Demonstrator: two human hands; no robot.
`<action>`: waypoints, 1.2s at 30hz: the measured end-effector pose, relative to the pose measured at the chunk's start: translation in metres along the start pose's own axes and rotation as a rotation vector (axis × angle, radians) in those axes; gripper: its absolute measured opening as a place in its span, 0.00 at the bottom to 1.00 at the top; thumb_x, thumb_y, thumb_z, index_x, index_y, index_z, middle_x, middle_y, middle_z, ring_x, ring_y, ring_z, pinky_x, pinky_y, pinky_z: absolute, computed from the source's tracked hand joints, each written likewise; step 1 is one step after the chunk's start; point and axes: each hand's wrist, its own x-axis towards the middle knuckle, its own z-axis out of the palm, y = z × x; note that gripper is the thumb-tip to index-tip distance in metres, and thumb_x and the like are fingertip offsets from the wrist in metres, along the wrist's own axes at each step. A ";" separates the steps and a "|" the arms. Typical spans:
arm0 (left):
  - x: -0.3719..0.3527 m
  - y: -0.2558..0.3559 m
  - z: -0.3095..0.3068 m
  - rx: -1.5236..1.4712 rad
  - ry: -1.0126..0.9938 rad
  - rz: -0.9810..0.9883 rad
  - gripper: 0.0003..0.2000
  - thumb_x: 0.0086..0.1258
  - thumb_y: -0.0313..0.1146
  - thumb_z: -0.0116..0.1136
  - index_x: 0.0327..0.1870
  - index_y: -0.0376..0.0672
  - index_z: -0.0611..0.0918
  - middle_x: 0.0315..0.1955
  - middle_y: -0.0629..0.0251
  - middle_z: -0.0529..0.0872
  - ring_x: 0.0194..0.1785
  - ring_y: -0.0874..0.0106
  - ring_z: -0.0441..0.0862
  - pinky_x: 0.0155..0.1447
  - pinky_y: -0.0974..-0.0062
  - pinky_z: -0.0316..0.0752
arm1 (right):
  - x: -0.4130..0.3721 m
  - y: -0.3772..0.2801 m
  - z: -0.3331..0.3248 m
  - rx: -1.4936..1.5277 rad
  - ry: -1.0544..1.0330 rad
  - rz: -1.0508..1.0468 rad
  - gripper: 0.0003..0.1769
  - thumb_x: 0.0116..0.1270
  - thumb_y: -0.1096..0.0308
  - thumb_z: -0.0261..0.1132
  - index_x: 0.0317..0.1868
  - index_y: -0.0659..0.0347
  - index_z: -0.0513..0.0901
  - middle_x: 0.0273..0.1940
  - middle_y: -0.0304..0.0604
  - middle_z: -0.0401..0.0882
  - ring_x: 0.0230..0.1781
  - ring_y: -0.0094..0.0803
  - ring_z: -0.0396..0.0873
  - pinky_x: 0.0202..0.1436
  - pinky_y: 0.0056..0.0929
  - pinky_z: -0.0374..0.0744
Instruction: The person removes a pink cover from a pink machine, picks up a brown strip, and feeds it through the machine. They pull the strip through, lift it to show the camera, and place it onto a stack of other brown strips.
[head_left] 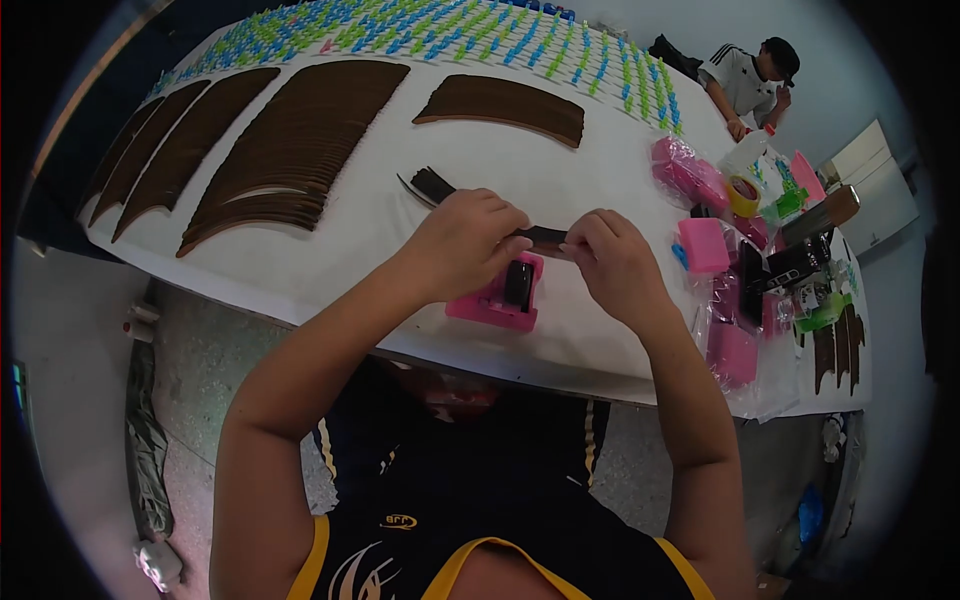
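Note:
A thin dark curved strip [546,237] spans the gap between my two hands, just above the table's front part. My left hand [462,240] pinches it with the fingers closed, and its other end seems to come out beyond this hand. On the right side, my right hand [612,262] grips the strip's end between thumb and fingers. Directly below the strip sits a pink holder [492,312] with a glossy black rounded piece [518,284] in it. Dark curved pieces [430,184] show just past my left hand.
Stacks of brown curved strips [300,150] lie at left, another brown stack [500,105] farther back. Rows of green and blue small pieces [520,45] cover the far side. Pink blocks [704,246], plastic bags and a yellow tape roll [742,196] crowd the right. A person [750,85] works behind.

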 end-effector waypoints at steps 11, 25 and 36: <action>0.007 0.018 -0.044 0.374 -0.210 0.235 0.01 0.66 0.26 0.66 0.34 0.44 0.87 0.32 0.64 0.88 0.44 0.60 0.88 0.47 0.62 0.84 | -0.007 -0.017 0.013 0.361 -0.125 0.138 0.06 0.71 0.76 0.73 0.44 0.65 0.85 0.39 0.45 0.86 0.35 0.37 0.86 0.39 0.34 0.85; 0.029 0.041 -0.057 0.584 -0.458 0.286 0.03 0.62 0.28 0.70 0.29 0.49 0.91 0.30 0.71 0.88 0.46 0.69 0.84 0.57 0.68 0.76 | -0.002 -0.013 0.038 0.425 -0.215 0.106 0.10 0.71 0.75 0.73 0.51 0.63 0.87 0.42 0.42 0.91 0.38 0.32 0.89 0.41 0.31 0.85; 0.031 0.041 -0.059 0.587 -0.459 0.287 0.03 0.62 0.28 0.70 0.28 0.49 0.91 0.29 0.71 0.88 0.44 0.70 0.83 0.55 0.69 0.76 | -0.002 -0.014 0.045 0.454 -0.177 0.117 0.10 0.71 0.76 0.73 0.50 0.63 0.86 0.41 0.43 0.91 0.38 0.32 0.88 0.41 0.29 0.84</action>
